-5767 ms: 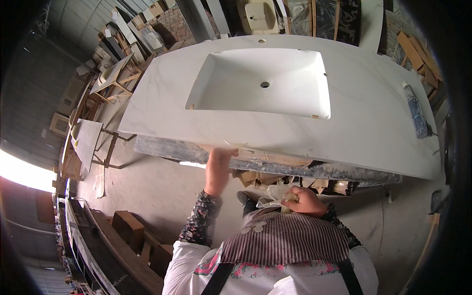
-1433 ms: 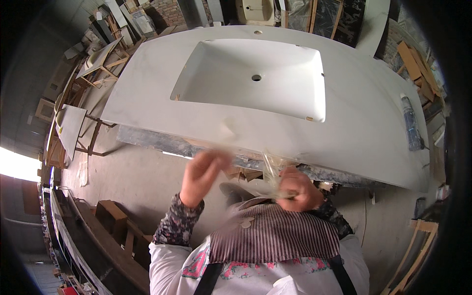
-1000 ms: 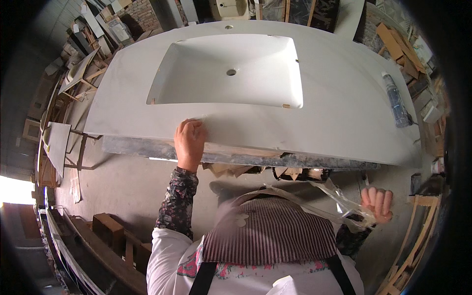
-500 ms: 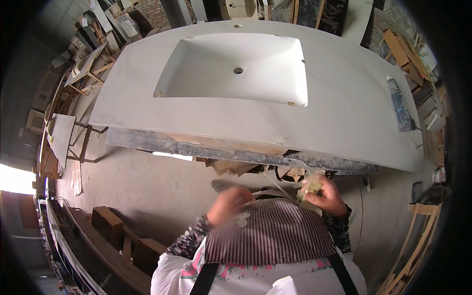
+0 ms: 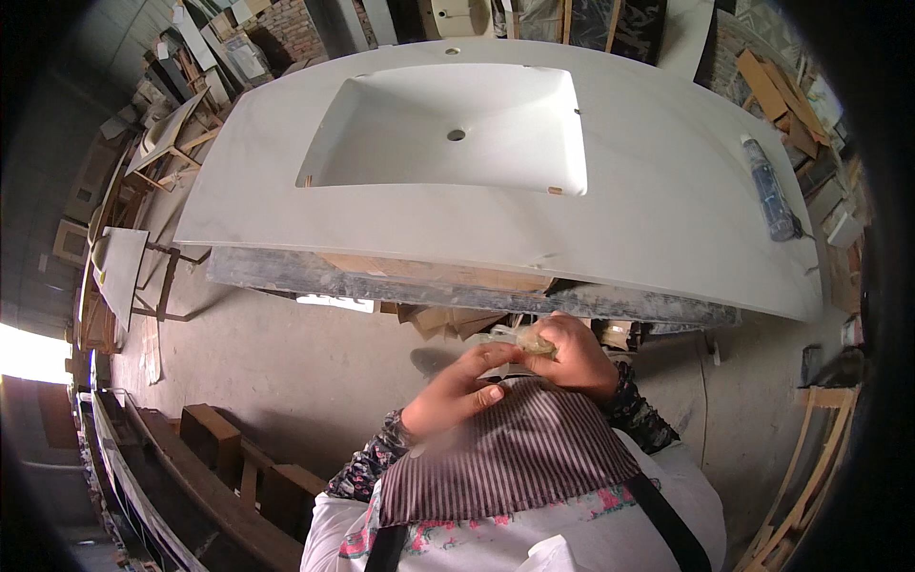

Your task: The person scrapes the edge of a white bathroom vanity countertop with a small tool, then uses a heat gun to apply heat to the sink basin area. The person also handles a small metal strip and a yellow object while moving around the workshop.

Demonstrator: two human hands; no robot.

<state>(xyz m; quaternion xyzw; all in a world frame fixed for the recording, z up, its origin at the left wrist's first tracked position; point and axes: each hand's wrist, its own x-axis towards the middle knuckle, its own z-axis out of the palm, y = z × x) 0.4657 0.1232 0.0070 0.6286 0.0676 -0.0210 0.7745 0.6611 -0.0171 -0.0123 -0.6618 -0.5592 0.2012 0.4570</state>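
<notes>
Left hand [image 5: 461,389], right hand [image 5: 579,357] at film [image 5: 538,344]; countertop [image 5: 662,186] ahead, tool [image 5: 772,194] atop.

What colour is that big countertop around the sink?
The broad, marble-look countertop is white with faint grey veining, best seen in the head view.

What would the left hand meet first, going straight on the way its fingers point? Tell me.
Most likely the crumpled film bunched in the right hand, or the right hand itself. The left hand looks very near or touching; depth is unclear here.
</notes>
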